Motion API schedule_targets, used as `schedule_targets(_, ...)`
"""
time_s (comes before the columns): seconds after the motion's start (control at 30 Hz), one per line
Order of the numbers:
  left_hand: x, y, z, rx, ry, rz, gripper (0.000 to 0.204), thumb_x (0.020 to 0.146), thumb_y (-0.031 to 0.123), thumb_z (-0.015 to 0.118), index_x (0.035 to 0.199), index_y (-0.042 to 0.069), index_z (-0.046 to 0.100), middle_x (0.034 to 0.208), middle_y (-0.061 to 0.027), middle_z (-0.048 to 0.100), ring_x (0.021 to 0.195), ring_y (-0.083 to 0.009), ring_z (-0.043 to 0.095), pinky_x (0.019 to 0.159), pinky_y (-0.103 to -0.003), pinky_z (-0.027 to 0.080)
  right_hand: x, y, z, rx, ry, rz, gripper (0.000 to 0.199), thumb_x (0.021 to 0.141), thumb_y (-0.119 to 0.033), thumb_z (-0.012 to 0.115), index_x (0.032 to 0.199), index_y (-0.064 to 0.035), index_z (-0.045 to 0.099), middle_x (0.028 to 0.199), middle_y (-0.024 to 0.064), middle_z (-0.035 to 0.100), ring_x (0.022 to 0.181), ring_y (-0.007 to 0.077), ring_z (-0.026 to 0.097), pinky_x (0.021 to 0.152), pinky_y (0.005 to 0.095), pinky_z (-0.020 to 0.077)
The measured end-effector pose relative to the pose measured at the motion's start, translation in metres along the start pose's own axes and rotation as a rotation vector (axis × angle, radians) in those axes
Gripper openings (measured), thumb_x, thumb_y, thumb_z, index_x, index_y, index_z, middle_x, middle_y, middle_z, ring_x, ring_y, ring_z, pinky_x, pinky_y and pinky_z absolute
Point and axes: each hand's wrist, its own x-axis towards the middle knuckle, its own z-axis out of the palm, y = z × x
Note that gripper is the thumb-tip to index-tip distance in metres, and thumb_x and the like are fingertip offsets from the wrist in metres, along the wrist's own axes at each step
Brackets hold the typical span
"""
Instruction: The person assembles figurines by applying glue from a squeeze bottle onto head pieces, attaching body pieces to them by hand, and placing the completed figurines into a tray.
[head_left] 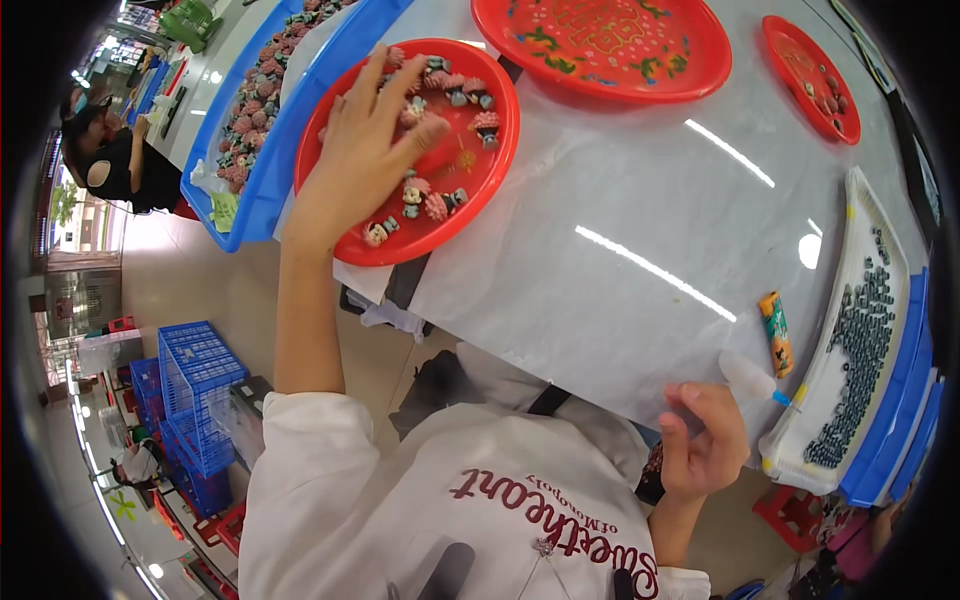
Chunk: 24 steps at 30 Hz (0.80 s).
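Note:
My left hand [362,150] reaches over a red plastic plate [475,205] at the far left of the table, its fingers spread apart. Small painted figurines [440,203] with pink tops and grey-blue bodies lie scattered in that plate, some partly hidden under the fingers. I cannot tell whether my fingertips touch any of them. At the table's near right edge my right hand [712,440] hovers with fingers loosely curled and thumb apart, nothing visible in it. Just beyond it lies a small whitish squeeze bottle [746,376] with a blue tip, beside an orange and green tube [775,335].
A blue bin [262,190] full of similar figurines stands left of the plate. Farther back are a larger patterned red tray [640,85] and a small red dish [810,80]. At right, a white tray [870,215] holds many small dark pieces. Blue crates [200,375] stand on the floor.

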Motion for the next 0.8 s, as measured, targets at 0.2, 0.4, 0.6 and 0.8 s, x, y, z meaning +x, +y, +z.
schedule_targets(0.2, -0.007, 0.013, -0.005, -0.109, -0.015, 0.189, 0.058, 0.075, 0.034, 0.06, 0.126, 0.015, 0.039, 0.132, -0.0109, 0.033, 0.123, -0.0309, 0.027, 0.101, -0.042, 0.021, 0.002, -0.001, -0.001, -0.051, 0.022, 0.01, 0.018, 0.071, 0.004, 0.061, 0.088, 0.005, 0.055, 0.071, 0.0154, 0.058, 0.063, 0.0221, 0.055, 0.057, 0.0272, 0.0444)
schedule_targets(0.4, -0.022, 0.02, -0.029, -0.183, -0.016, 0.049, 0.041, 0.073, 0.026, 0.062, 0.11, 0.01, 0.054, 0.116, -0.0093, 0.049, 0.109, -0.0254, 0.044, 0.09, -0.035, 0.035, 0.006, 0.0, 0.0, -0.065, 0.012, -0.015, 0.014, 0.071, 0.006, 0.058, 0.084, 0.0044, 0.055, 0.067, 0.0139, 0.058, 0.059, 0.02, 0.055, 0.053, 0.0244, 0.0432)
schedule_targets(0.6, -0.023, 0.023, -0.04, -0.22, 0.012, -0.14, 0.029, 0.076, 0.021, 0.059, 0.101, 0.009, 0.057, 0.101, -0.0074, 0.055, 0.089, -0.0249, 0.054, 0.075, -0.033, 0.043, 0.004, -0.001, 0.004, -0.099, 0.119, -0.011, 0.015, 0.063, 0.005, 0.062, 0.077, 0.0005, 0.058, 0.062, 0.0092, 0.059, 0.051, 0.0203, 0.053, 0.048, 0.0264, 0.039)
schedule_targets(0.8, -0.053, 0.041, -0.061, -0.124, 0.021, -0.071, 0.026, 0.078, 0.018, 0.055, 0.101, 0.007, 0.056, 0.102, -0.0094, 0.053, 0.091, -0.0262, 0.053, 0.076, -0.034, 0.043, 0.0, 0.0, 0.005, -0.102, 0.155, -0.026, 0.016, 0.062, 0.008, 0.062, 0.076, 0.0007, 0.058, 0.062, 0.0098, 0.058, 0.051, 0.0205, 0.052, 0.047, 0.0258, 0.0382)
